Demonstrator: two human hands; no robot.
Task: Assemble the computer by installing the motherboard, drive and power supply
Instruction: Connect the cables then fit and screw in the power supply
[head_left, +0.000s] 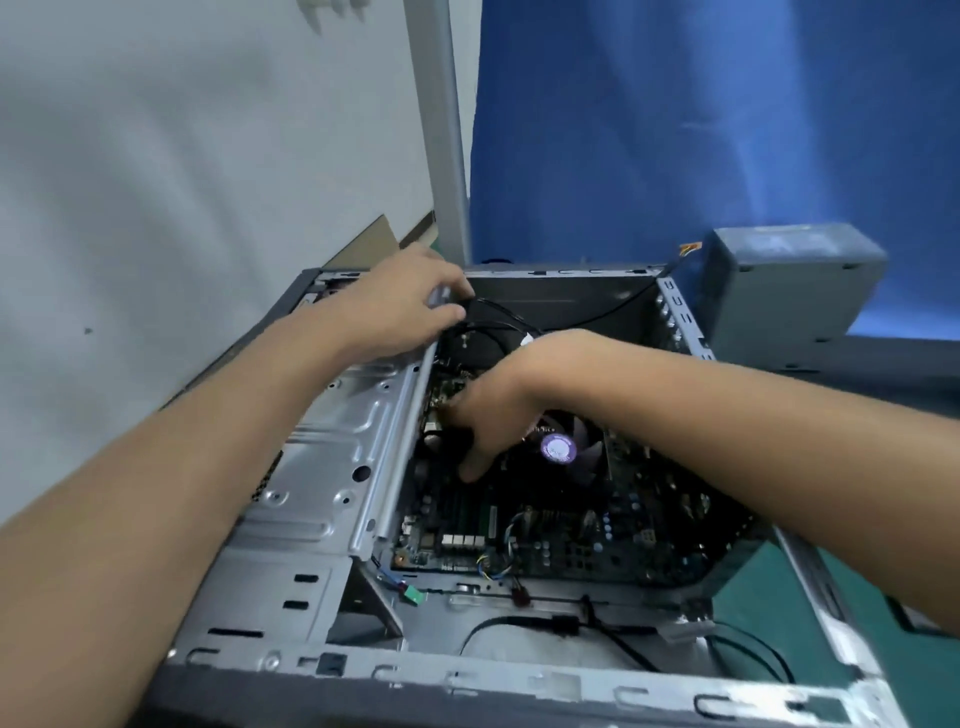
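Observation:
An open grey computer case (467, 680) lies on its side in front of me. The dark motherboard (561, 525) sits inside it, with a CPU fan (561, 447) bearing a purple label. My left hand (395, 306) rests at the far end of the silver drive cage (332, 457), fingers closed on black cables (488, 327). My right hand (498, 405) reaches down onto the motherboard's upper left area, fingers curled near a connector; what they pinch is hidden. A grey power supply (789, 286) stands outside the case at the back right.
A grey wall is on the left and a blue curtain behind. Loose black cables (597, 629) and small connectors lie along the case's near floor. A green mat (753, 587) shows at the right, under the case.

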